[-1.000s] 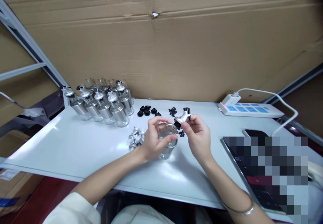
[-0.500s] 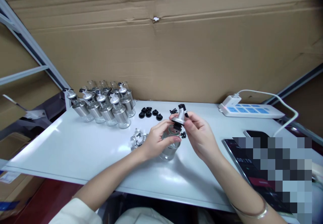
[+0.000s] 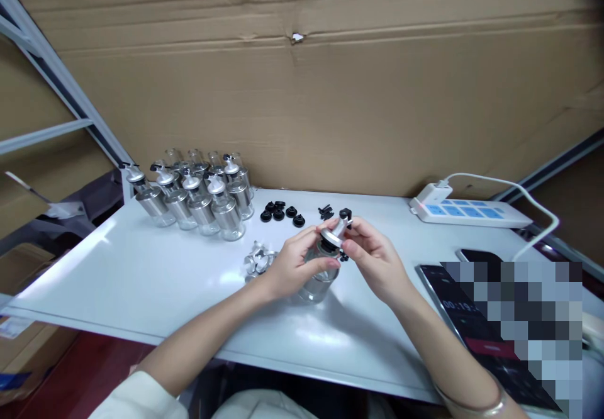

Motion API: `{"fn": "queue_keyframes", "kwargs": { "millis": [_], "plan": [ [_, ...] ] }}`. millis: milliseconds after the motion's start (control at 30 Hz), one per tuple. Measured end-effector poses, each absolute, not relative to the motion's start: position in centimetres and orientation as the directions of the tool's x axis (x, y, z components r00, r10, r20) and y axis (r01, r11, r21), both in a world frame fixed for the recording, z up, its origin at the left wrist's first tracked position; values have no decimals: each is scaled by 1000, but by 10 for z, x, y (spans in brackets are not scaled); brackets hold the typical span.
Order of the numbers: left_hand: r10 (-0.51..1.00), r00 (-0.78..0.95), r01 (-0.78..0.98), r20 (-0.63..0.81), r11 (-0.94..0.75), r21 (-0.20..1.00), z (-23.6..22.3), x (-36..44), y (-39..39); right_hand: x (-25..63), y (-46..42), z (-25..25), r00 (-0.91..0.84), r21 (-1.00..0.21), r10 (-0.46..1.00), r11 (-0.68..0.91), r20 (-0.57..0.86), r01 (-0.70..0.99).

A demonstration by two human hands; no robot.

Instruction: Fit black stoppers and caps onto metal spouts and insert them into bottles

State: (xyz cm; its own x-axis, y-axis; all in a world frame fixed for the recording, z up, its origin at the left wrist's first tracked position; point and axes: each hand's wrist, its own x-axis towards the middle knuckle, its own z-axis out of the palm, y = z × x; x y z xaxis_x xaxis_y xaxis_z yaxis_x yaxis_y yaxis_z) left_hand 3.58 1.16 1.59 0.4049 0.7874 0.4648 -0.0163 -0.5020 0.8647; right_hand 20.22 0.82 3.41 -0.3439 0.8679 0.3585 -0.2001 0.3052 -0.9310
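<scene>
A glass bottle (image 3: 317, 288) with a metal band stands on the table in front of me. My left hand (image 3: 297, 262) is wrapped round its upper part. At the bottle's mouth sits a silver pourer top (image 3: 334, 235) with a black tip, its black stopper mostly hidden in the neck. My right hand (image 3: 375, 255) grips this pourer top from the right, thumb and fingers closed on it. Left of the bottle lies a small heap of silver parts (image 3: 258, 258), partly behind my left hand. Tiny black pieces (image 3: 344, 256) show between my hands.
Several bottles (image 3: 226, 214) stand at the back left, some with pourer tops. Black stoppers (image 3: 279, 213) and thin black parts (image 3: 325, 211) lie behind my hands. A power strip (image 3: 472, 211) with a cable, and a phone (image 3: 465, 309) showing a timer, are at the right.
The pourer top has come down from above the bottle, and its stopper has gone into the neck. My right hand has lowered slightly with it; my left hand keeps its hold.
</scene>
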Motion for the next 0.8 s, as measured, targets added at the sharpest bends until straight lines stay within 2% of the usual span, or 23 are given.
{"fn": "queue_keyframes", "kwargs": {
  "millis": [267, 533, 667, 800],
  "plan": [
    [785, 426, -32, 450, -484, 875, 22, 35, 9, 210, 3, 38, -321, -860, 820, 509, 474, 29],
    [817, 398, 38, 417, -469, 882, 22, 36, 6, 205, -5, 30, -312, -760, 748, 641, 587, 108],
    [819, 385, 39, 425, -474, 879, 22, 36, 7, 202, -6, 31, -289, -734, 733, 667, 616, 129],
    [820, 377, 33, 431, -477, 878, 21, 36, 7, 202, -7, 36, -289, -763, 759, 635, 584, 125]
  ]
}}
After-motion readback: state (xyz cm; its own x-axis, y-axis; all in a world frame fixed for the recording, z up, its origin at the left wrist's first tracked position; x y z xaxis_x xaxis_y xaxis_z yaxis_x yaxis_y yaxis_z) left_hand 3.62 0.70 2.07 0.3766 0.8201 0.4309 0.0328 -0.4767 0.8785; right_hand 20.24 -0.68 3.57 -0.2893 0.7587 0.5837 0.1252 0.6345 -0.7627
